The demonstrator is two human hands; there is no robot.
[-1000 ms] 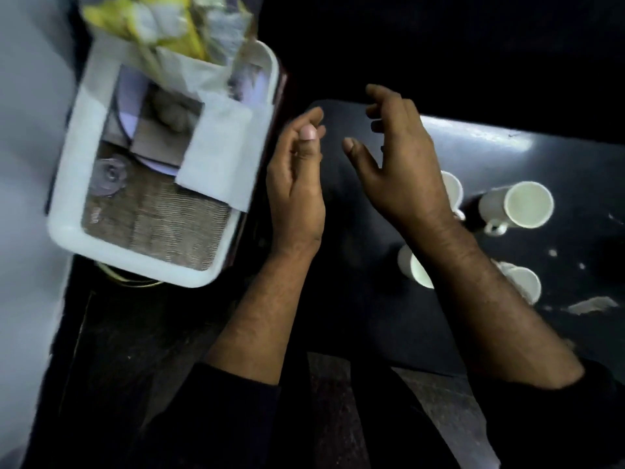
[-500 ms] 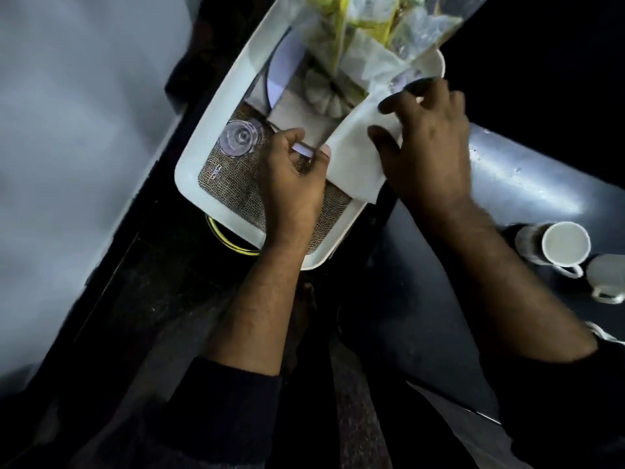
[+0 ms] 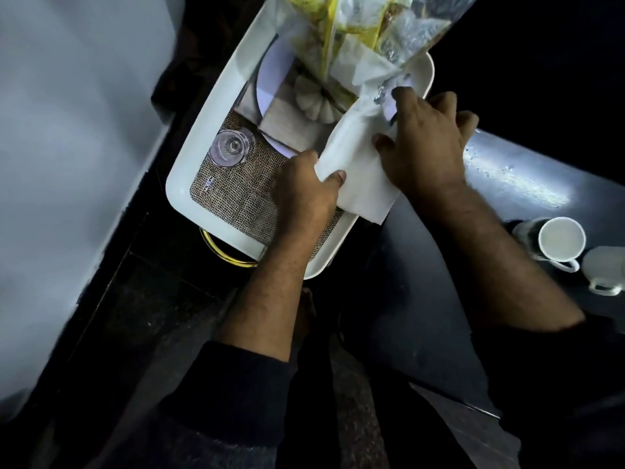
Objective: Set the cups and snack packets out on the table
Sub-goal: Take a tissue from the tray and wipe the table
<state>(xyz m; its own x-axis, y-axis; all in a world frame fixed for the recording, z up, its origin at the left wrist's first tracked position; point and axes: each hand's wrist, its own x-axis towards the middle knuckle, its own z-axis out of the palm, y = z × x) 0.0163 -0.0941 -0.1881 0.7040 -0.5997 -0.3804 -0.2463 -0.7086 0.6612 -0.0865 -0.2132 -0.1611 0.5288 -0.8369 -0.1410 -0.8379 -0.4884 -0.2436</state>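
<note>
Both hands are on a folded white paper napkin (image 3: 360,170) at the right end of the tray. In the head view, the left hand (image 3: 302,192) pinches the napkin's near-left edge, thumb on top and pressed shut against the fingers beneath. The right hand (image 3: 427,142) lies across the napkin's right side with its fingers curled down over the sheet; whether they actually close on the paper or on the clear packet under them cannot be told.

The napkin's long axis runs diagonally, from the tray's far right corner down toward the person, and its near corner hangs over the tray's rim above the dark table (image 3: 507,184).

The white rectangular tray (image 3: 209,130) has a printed burlap-and-plate picture on its floor and sits on something with a yellow rim (image 3: 223,253) just left of the table. Its long axis runs from near left to far right.

Snack packets (image 3: 351,25), clear plastic with yellow printing, are heaped at the tray's far end, their long sides pointing away from the person.

On the table at the right edge stands a white cup (image 3: 559,240), mouth tilted toward the camera and handle toward the person. A second white cup (image 3: 605,270) sits just beside it, partly cut off by the frame.
</note>
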